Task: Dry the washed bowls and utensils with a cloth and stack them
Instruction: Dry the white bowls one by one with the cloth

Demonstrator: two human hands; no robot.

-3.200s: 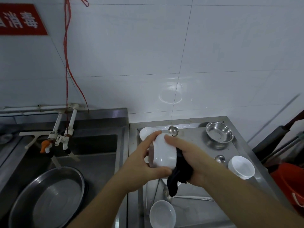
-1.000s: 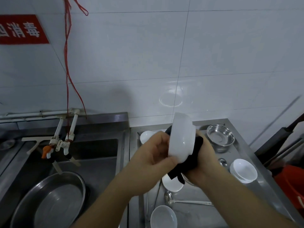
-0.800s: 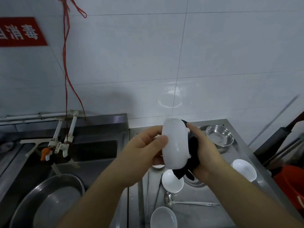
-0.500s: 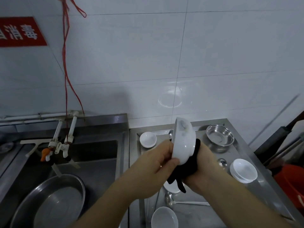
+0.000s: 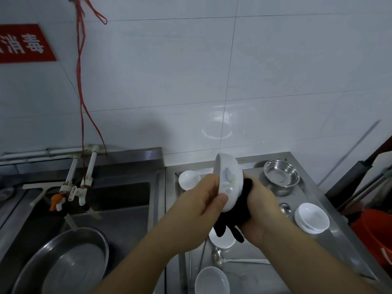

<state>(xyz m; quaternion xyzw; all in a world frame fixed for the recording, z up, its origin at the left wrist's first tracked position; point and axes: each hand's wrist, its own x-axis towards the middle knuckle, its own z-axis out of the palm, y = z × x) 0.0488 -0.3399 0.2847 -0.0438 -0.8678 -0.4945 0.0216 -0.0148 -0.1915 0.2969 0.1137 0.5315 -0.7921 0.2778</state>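
Holding a white bowl (image 5: 230, 183) on edge above the steel counter (image 5: 331, 236), I pinch its rim with my left hand (image 5: 197, 206), thumb on the outer wall and fingers curled behind. A faint blue and green print shows on the bowl's outside. My right hand (image 5: 259, 211) grips a black cloth (image 5: 235, 215) and presses it against the bowl's base; the cloth's loose ends hang below my fingers.

On the counter, a small white bowl (image 5: 188, 179) sits at the back left corner, and a steel bowl (image 5: 281, 176) sits near the back right corner. White bowls in a short stack (image 5: 311, 217) stand by the right edge, with the round end of a steel spoon (image 5: 284, 207) just to their left. Under the cloth, partly hidden, lies another white bowl (image 5: 222, 239). A steel ladle (image 5: 237, 261) lies across the counter nearer the front, and one more white bowl (image 5: 212, 282) rests at the front edge.

To the left, a sink (image 5: 127, 211) holds a wide steel basin (image 5: 63, 264) beneath the taps (image 5: 78, 187). A red string (image 5: 80, 81) hangs down the tiled wall (image 5: 275, 71), beside a red sign (image 5: 23, 43). A red bucket (image 5: 375, 234) stands right of the counter.
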